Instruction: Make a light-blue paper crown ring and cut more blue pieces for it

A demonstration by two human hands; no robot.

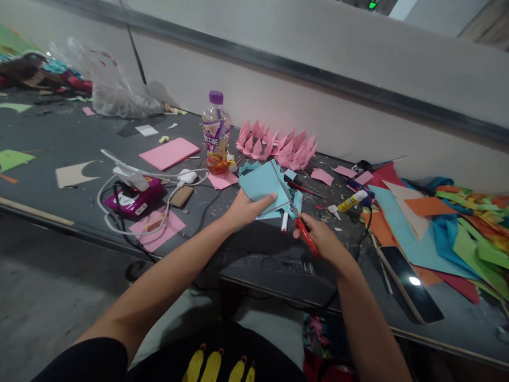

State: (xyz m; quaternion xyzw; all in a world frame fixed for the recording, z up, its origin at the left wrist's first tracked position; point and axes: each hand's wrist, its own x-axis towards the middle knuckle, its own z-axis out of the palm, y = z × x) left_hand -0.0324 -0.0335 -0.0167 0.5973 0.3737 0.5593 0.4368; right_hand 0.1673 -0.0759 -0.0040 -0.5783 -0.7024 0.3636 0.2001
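My left hand (247,209) is closed on a light blue sheet of paper (260,183), thumb on top. Dark red lines run near the sheet's right and lower edges. In my right hand (316,233) are red-handled scissors (305,234), their blades at the sheet's right edge. More light blue paper pieces lie beneath and beside the sheet. Just below it is a white marker (284,223) with a red end. Behind the sheet stand pink paper pieces with pointed tips (294,148).
A drink bottle (217,135) stands behind my left hand. To the left are a purple power socket (135,199) with cables and pink paper (169,153). At right lie a glue stick (352,201), a phone (411,284) and coloured paper sheets (409,225).
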